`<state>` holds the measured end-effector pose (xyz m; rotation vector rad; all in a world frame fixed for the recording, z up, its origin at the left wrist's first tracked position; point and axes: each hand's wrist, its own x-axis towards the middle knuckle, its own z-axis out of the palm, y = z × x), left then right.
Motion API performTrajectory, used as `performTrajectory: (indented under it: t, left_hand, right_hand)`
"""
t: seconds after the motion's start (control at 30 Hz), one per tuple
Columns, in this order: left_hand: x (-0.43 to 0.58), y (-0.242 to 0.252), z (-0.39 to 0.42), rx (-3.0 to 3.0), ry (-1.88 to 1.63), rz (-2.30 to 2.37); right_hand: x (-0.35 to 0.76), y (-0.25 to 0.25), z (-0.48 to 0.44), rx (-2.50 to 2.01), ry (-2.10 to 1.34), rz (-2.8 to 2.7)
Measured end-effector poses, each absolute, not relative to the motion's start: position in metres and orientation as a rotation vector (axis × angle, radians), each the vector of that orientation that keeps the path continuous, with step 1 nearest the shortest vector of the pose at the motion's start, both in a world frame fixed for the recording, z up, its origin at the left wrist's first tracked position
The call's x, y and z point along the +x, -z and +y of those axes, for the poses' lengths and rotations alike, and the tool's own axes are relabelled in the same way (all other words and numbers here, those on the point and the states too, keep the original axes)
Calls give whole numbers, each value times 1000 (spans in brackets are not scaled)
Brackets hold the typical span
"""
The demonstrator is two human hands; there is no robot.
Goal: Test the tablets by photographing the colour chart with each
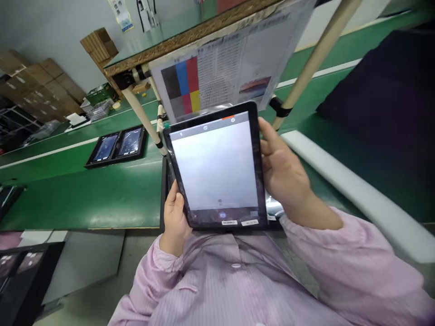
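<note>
I hold a black tablet point(217, 167) upright in front of me, its screen lit pale grey with a camera-style bar along the bottom. My left hand point(175, 217) grips its lower left edge, thumb on the bezel. My right hand point(283, 174) wraps round its right edge, fingers behind. A laminated test chart point(220, 72) with grey, blue, red and yellow blocks and printed tables hangs just beyond the tablet's top.
A green conveyor belt point(84, 194) runs across. A black tray point(117, 147) holding two tablets lies on it to the left. Cream frame posts point(142, 115) carry a shelf overhead. Cardboard boxes point(41, 86) are stacked far left. A white rail point(356, 190) runs at right.
</note>
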<state>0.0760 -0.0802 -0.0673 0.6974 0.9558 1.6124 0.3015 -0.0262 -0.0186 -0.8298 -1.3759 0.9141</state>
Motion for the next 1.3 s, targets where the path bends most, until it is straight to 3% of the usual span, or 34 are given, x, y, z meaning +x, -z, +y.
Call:
performTrajectory:
  t: [0.13,0.43,0.63,0.77,0.9,1.0,1.13,1.3]
  left_hand:
    - [63,59,-77,590,-1509,985]
    - [29,99,-55,505,-1267,1334]
    - [10,89,-63,1096,-1179,1621]
    - [8,60,-50,1995,-923,1805]
    - [54,37,9,2598,-582,1407]
    - [107,33,61,2765,-232,1225]
    - [154,32,100,2787,273,1379]
    - [170,29,103,2761,463,1440]
  right_hand:
    - [300,35,-14,-827,-1100,-1171]
    - [325,75,-36,-1332,-893,-1142]
    - [350,73,-66,-1617,-666,-1418]
    - [364,81,-71,-1699,-442,-1641]
    - [359,77,-66,-1587,-201,-1839]
    - [352,65,-65,-1499,-112,-1872]
    - [361,58,-76,-1552,-154,-1818]
    - [391,70,-93,-1704,-170,-1705]
